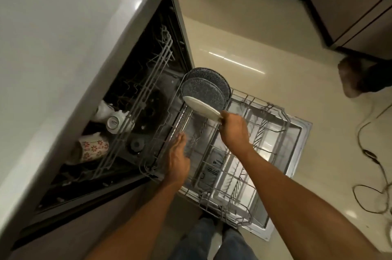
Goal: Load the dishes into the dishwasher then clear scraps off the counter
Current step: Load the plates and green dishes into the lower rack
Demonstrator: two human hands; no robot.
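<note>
The dishwasher stands open below me, its lower wire rack pulled out over the door. Two dark speckled plates stand upright at the rack's far left corner. My right hand grips the edge of a white plate, holding it tilted just in front of the speckled ones. My left hand hovers with fingers straight above the rack's left side and holds nothing. The upper rack holds a white cup and a flower-patterned mug.
The grey counter runs along the left above the dishwasher. Another person's foot stands on the tiled floor at the right, near brown cabinets. Cables trail over the floor at the right edge. My legs are by the door.
</note>
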